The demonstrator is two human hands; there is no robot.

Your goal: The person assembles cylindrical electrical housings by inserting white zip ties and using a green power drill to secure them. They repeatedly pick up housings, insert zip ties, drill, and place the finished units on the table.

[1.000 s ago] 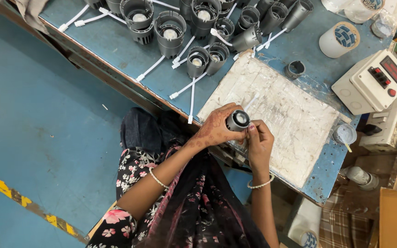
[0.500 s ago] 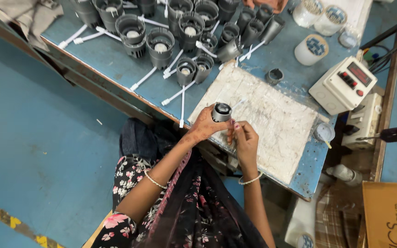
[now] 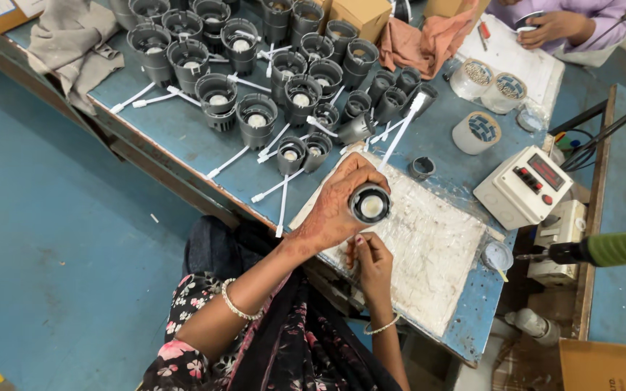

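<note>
A dark grey cylindrical housing (image 3: 369,203) is held in the left hand (image 3: 338,206), raised above the near edge of the tabletop (image 3: 182,130) and over the white sheet (image 3: 429,253). The left grip is closed round the body of the housing, the fingers wrapped about its side. The open end of the housing faces the camera: a dark round rim is seen, with a pale, glossy disc set inside it. Its outer wall is mostly hidden by the fingers.

The right hand (image 3: 372,259) is placed just below the housing, over the white sheet, with the fingers curled inward. Whether anything is pinched in that grip cannot be told; it is not touching the housing. A bangle is worn on each wrist.

On the blue tabletop beyond the hands, many like grey housings (image 3: 257,119) are stood upright in loose rows, several showing a white centre. White cable ties (image 3: 282,206) are scattered between them, some lying toward the near edge. A roll of tape (image 3: 476,132) is set to the right of the group, and a small dark ring (image 3: 422,168) lies near the sheet's far edge. A white control box (image 3: 522,187) with red buttons is stood at the right end. A green-handled tool (image 3: 610,248) is seen at the right. Another person's hand (image 3: 548,25) is seen at the far corner.
</note>
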